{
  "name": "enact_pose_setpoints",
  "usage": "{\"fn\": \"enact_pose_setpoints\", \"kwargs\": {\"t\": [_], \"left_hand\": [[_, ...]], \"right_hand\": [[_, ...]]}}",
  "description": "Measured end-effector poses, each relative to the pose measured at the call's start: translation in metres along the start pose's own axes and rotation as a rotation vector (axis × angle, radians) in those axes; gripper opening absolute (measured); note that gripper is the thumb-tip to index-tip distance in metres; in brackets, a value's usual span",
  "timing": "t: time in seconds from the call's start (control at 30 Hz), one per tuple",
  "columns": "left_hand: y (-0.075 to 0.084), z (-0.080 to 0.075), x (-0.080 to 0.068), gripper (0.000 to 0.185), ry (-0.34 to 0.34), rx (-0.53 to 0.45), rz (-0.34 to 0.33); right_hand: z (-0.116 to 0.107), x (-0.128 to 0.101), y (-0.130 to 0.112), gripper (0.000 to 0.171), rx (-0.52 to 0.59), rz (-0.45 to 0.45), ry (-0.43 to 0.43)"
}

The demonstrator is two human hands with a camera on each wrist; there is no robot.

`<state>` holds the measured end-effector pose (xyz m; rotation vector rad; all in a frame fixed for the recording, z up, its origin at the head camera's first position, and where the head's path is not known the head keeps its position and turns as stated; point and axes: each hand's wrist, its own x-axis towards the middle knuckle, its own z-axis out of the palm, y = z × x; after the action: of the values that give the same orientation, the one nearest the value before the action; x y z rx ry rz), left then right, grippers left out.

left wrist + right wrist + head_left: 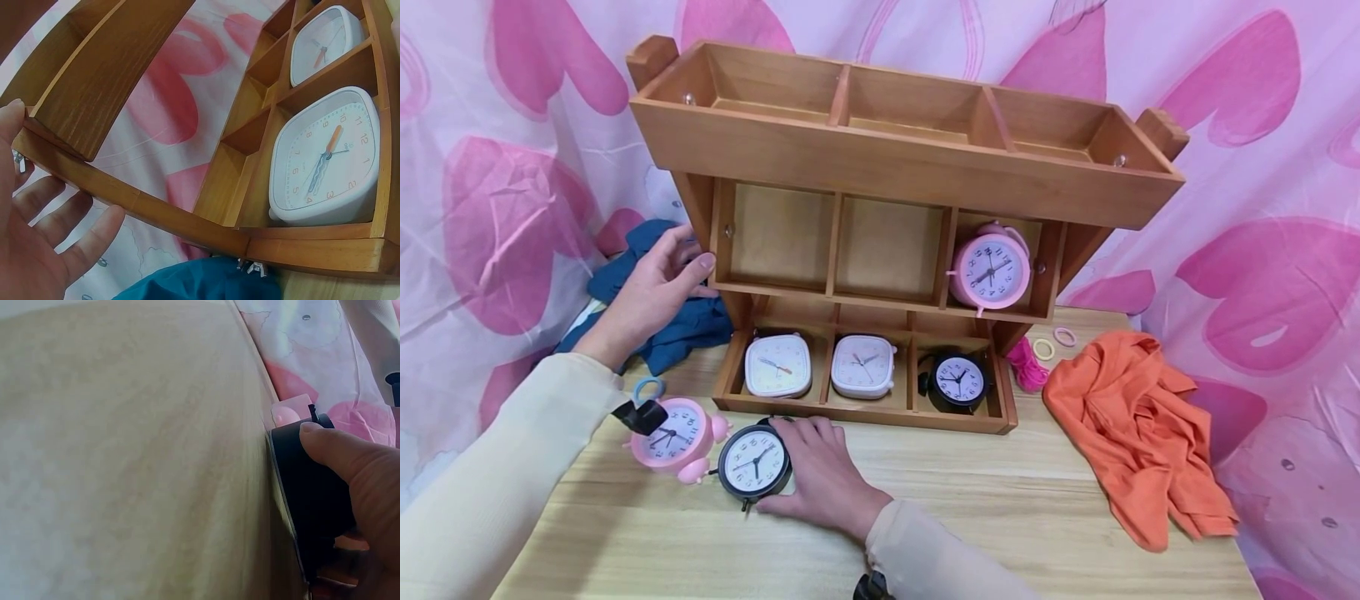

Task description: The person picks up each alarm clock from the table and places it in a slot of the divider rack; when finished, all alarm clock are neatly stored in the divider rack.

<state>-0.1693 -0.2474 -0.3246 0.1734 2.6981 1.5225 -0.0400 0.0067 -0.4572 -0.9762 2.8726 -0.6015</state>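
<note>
Wooden table, pale grain, pink heart-print cloth hung behind it. Big wood shelf stands at the far middle, three tiers of three compartments each. Top tier holds nothing visible. Middle tier: pink clock in the right compartment. Bottom tier: white clock left, second white clock middle, small black clock right.

Orange cloth bunched on the table right of the shelf. Blue cloth bunched left of the shelf, partly under the left hand. Pink twin-bell clock lies on the near left table, face up, blue ring on top, touching or just beside the black round clock. Pink tassel and two hair ties sit between shelf and orange cloth.

Left hand rests against the shelf's left side panel at mid tier, fingers straight and spread, thumb on the front edge; left wrist view shows the palm flat by the wood, gripping nothing.

Right hand on the near table just in front of the shelf, fingers curled round the rim of the black round clock, which lies face up on the table; right wrist view shows the thumb over its black side. Probably not lifted, hard to tell.
</note>
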Motion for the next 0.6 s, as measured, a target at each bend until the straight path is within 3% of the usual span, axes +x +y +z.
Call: {"fn": "enact_pose_setpoints", "kwargs": {"t": [0.23, 0.6], "left_hand": [[0.0001, 0.0001, -0.0002, 0.073, 0.002, -0.003, 0.001], [-0.0003, -0.0003, 0.0002, 0.073, 0.001, 0.006, -0.001]], "right_hand": [[-0.0007, 0.0055, -0.0047, 0.106, -0.053, 0.021, -0.013], [0.0029, 0.0034, -0.0028, 0.096, 0.029, 0.015, 0.04]]}}
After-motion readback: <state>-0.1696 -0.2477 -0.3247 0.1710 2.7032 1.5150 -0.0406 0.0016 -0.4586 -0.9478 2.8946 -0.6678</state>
